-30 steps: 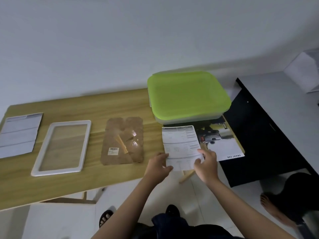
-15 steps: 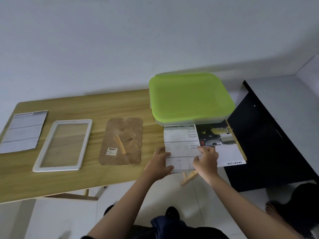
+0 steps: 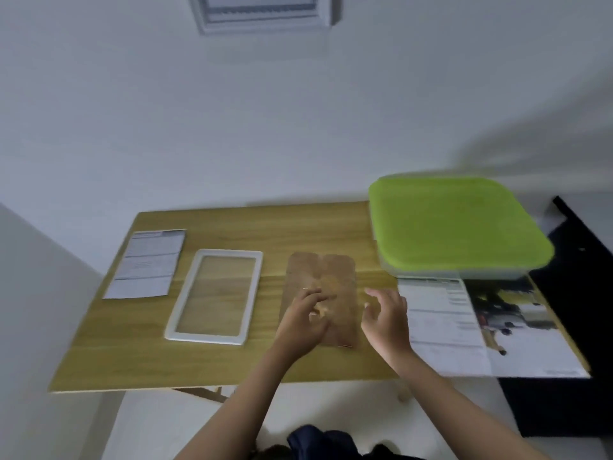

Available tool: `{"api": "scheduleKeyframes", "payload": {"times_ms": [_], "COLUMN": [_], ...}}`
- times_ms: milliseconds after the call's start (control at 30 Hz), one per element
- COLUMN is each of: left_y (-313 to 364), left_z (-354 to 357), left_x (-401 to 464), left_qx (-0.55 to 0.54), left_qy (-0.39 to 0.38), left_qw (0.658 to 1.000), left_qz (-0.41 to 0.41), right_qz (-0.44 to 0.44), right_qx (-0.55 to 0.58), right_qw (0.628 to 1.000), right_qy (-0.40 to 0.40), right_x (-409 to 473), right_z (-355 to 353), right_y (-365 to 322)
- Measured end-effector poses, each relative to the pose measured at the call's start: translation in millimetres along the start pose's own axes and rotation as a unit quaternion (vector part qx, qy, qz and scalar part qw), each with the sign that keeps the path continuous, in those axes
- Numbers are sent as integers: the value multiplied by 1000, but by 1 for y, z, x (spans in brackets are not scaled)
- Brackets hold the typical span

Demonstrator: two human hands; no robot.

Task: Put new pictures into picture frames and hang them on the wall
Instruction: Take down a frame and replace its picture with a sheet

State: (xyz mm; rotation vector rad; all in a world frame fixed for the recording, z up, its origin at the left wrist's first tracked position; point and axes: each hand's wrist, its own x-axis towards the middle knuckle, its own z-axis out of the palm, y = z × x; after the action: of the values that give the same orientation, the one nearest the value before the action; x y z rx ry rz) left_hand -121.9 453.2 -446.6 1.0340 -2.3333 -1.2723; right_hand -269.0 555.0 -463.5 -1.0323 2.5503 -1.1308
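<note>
In the centre of the frame, the left hand point(image 3: 303, 318) lies on the brown backing board point(image 3: 320, 298), fingers bent over its stand; the blur does not let me tell if it grips. The right hand point(image 3: 386, 318) hovers at the board's right edge, fingers loosely spread, holding nothing. Left of the board lies the empty white frame point(image 3: 215, 297); right of it, a printed sheet point(image 3: 438, 323) and a picture point(image 3: 517, 322).
</note>
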Motion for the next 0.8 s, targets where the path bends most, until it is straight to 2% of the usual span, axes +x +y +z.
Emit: {"api": "scheduleKeyframes", "payload": {"times_ms": [233, 400, 600, 800], "left_y": [-101, -179, -233, -256], "left_z": [-169, -258, -316, -327], "left_x": [-22, -40, -37, -24], "left_qx": [28, 56, 64, 52], "left_qy": [109, 179, 167, 140], "left_qw": [990, 970, 950, 952], "left_qz": [-88, -155, -255, -268], "right_qz": [-78, -53, 24, 44], "right_qx": [127, 181, 197, 110], "right_qw": [983, 966, 948, 951], "right_qy": [-104, -177, -250, -286], "right_x": [-4, -16, -26, -23], "right_z": [119, 197, 262, 302], "right_y": [-146, -232, -300, -317]}}
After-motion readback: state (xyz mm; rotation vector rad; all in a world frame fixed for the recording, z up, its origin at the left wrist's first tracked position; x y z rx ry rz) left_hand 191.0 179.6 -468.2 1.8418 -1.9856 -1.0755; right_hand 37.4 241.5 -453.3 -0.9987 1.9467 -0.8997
